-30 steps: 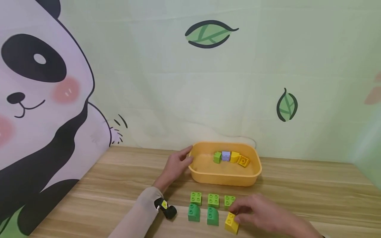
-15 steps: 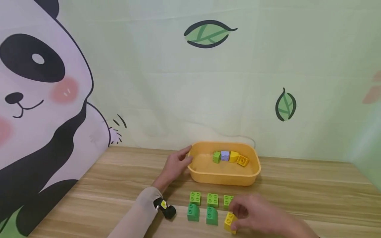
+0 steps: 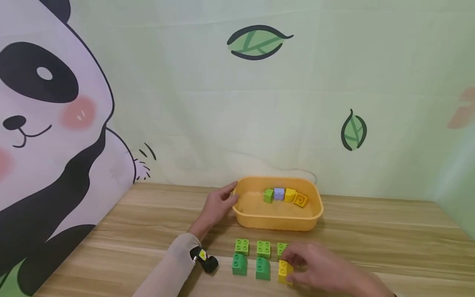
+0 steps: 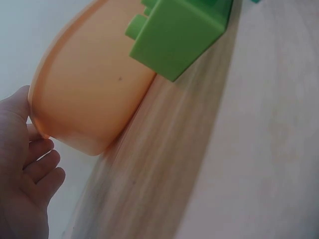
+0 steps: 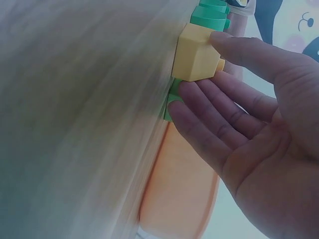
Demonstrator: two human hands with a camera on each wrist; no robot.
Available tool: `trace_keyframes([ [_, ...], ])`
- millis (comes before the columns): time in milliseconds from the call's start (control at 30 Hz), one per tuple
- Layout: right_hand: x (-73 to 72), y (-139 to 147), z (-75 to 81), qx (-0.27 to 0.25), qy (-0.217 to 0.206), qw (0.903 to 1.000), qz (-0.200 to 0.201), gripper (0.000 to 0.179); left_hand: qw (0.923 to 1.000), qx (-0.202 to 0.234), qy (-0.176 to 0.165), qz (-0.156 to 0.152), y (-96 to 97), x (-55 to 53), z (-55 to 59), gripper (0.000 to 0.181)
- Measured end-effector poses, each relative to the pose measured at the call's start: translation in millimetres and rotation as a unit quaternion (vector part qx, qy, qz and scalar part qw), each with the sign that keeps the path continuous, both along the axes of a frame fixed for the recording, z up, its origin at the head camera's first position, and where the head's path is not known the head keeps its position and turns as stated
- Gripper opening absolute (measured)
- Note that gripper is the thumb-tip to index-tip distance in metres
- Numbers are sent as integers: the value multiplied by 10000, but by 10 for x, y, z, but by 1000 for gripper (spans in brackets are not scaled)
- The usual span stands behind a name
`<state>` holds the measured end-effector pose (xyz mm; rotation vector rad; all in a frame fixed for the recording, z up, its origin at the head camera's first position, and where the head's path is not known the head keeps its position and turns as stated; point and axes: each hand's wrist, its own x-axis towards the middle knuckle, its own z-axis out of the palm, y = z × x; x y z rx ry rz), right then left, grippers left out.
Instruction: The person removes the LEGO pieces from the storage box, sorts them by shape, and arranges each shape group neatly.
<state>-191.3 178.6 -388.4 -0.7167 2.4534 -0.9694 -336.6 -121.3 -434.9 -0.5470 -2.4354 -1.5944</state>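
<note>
My left hand (image 3: 217, 206) grips the left end of an orange plastic basin (image 3: 276, 224). In the left wrist view its thumb and a finger lie against the rim, the other fingers bent. My right hand (image 3: 315, 264) pinches a yellow sloped toy brick (image 3: 283, 270) between thumb and fingers, at the right end of the front row. That brick (image 5: 194, 52) sits on the table in the right wrist view. Left of it stand two dark green curved bricks (image 3: 262, 268). Behind are three light green bricks (image 3: 263, 249); the fingers partly cover the right one.
Inside the basin lie a green brick (image 3: 269, 196), a lilac brick (image 3: 279, 194) and two yellow bricks (image 3: 290, 195). A wooden tabletop (image 3: 378, 231) runs back to a printed cloth backdrop (image 3: 185, 103). A black camera (image 3: 208, 262) is strapped at my left sleeve.
My right hand has slid the yellow brick slightly away from me, toward the light green one behind it. The left hand keeps its place at the basin. The whole view has shifted slightly.
</note>
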Motion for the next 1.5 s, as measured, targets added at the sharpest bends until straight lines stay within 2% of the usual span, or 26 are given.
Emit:
trace_keyframes([
  [200, -3, 11, -31, 25, 547, 9982, 231, 28, 10000, -48, -22, 17, 4, -9, -10, 51],
  [433, -1, 6, -10, -26, 568, 9979, 303, 27, 9999, -75, -48, 62, 8, -3, -1, 51],
  [667, 7, 8, -9, 30, 602, 9976, 329, 29, 9998, -126, 73, 129, 5, 8, 2, 50],
  [833, 3, 35, 1, -161, 541, 9980, 283, 29, 9999, -107, 80, 93, 3, 7, -7, 49],
  [967, -24, 80, 47, -370, 723, 9964, 238, 30, 9999, -79, 78, 42, 8, 1, -8, 50],
  [1200, -122, 167, 212, -711, 1184, 9903, 111, 25, 9999, -133, 12, 25, 9, -8, -7, 51],
  [1500, -321, 207, 389, -611, 2346, 9702, -44, 22, 9998, -203, 65, 47, 2, 2, -1, 51],
])
